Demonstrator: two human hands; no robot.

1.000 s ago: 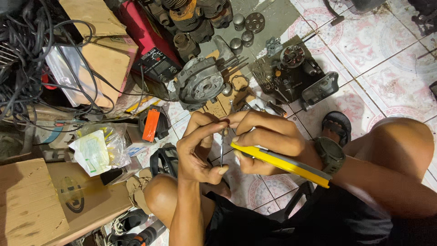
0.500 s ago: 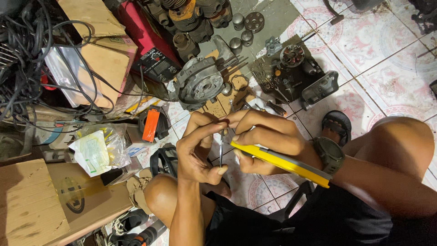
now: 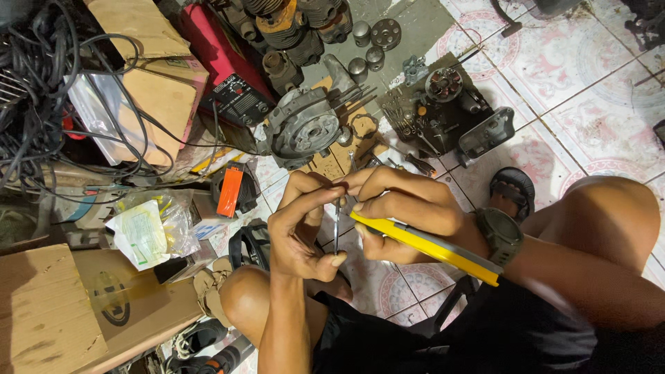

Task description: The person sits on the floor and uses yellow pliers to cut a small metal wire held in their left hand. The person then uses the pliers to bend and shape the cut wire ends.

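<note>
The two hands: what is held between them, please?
In the head view, a thin metal rod stands upright between the left hand and right hand, which also holds a yellow cutter.

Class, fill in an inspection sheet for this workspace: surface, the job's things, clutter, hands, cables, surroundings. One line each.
Surface: patterned tiled floor, cardboard under the parts.
Job's things: thin metal strip pinched upright; yellow utility knife.
Clutter: round engine housing, dark engine block, metal cylinders, orange-and-black tool, plastic bag, cardboard boxes.
Hands: left hand pinches the strip; right hand grips the knife and wears a wristwatch.
Cables: black tangle, upper left.
Surroundings: sandal, red case.
</note>
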